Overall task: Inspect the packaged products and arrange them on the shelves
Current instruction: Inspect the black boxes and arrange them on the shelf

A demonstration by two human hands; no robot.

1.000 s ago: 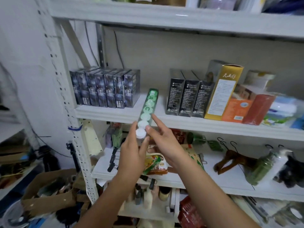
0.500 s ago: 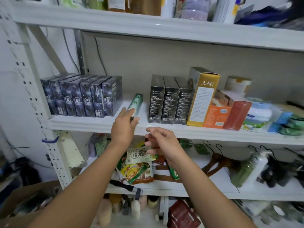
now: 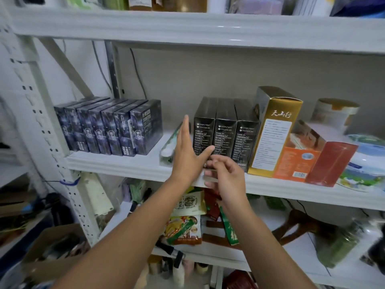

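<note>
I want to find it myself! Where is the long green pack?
Look at the middle shelf, between the purple boxes and the black boxes. The green pack lies there, long and low; its neighbours are dark upright boxes.

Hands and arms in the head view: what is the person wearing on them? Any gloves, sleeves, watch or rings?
Nothing shows on them. The left hand and right hand are bare, without gloves. Both forearms are uncovered down to the picture's bottom edge, so no sleeve comes into view. No watch, bracelet or ring can be made out, though the right hand is slightly blurred.
</note>
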